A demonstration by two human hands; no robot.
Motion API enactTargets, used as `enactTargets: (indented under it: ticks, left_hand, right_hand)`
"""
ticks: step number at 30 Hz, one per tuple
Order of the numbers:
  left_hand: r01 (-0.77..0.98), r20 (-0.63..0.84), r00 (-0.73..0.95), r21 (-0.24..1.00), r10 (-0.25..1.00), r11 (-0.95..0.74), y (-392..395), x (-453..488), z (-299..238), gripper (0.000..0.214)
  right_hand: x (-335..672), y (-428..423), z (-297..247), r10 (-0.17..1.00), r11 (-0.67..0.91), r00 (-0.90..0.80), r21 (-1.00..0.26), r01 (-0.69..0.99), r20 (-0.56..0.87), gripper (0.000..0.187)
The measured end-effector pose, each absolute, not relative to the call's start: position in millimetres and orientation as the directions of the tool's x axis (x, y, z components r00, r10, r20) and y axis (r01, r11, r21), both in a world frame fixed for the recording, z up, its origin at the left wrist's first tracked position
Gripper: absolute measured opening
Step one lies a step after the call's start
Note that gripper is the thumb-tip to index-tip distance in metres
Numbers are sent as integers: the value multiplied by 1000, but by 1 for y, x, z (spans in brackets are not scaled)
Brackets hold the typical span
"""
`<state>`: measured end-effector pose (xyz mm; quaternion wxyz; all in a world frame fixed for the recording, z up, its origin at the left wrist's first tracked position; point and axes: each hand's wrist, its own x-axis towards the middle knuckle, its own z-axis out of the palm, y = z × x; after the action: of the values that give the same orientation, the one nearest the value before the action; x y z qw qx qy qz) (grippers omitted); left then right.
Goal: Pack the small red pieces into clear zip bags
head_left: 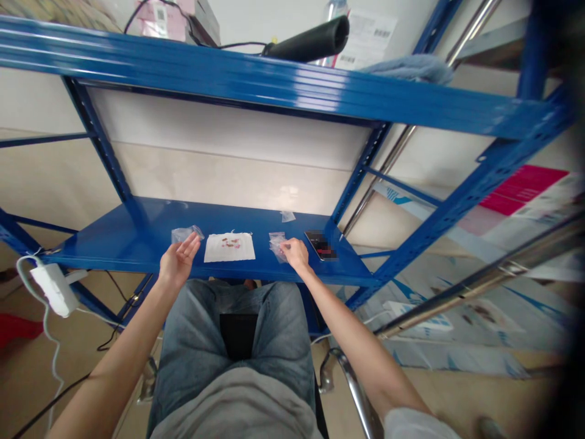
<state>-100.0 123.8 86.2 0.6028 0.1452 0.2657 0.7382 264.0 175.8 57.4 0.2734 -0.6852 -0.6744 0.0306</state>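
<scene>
On a blue metal shelf (128, 250) lies a white sheet of paper (229, 247) with small reddish pieces on it. My left hand (180, 260) is to the left of the sheet, palm up with fingers apart, and its fingertips touch a small clear plastic bag (185, 233). My right hand (295, 253) pinches a second clear plastic bag (276, 247) to the right of the sheet. A third small clear bag (287, 216) lies further back. A black phone (321, 245) with a blurred screen lies right of my right hand.
A blue shelf beam (256, 79) runs overhead, with a black tube and papers on top. Blue uprights (361, 177) frame the shelf. A white power adapter (53, 289) hangs at the left on its cable. A chrome tube (475, 289) crosses the right side. My jeans-covered knees sit below.
</scene>
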Motion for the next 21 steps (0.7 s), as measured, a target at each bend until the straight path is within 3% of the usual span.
enactTargets:
  ticks: [3, 8, 14, 19, 21]
  left_hand:
    - [-721, -14, -220, 676, 975, -153, 115, -100, 92, 32]
    - [-465, 116, -194, 863, 974, -196, 98, -96, 83, 70]
    - [-205, 199, -19, 959, 980, -198, 65, -78, 66, 53]
    - [-229, 142, 61, 965, 988, -125, 40, -56, 59, 44]
    - [-254, 114, 102, 963, 988, -85, 33, -46, 55, 38]
  right_hand:
    - [266, 180, 59, 942, 47, 124, -490, 871, 311, 16]
    - [268, 181, 58, 935, 15, 184, -550, 835, 304, 13]
    - [273, 177, 64, 921, 63, 181, -591, 804, 345, 24]
    - [257, 142, 95, 759, 344, 225, -670, 658, 611, 32]
    - [237, 114, 100, 758, 426, 231, -731, 533, 610, 36]
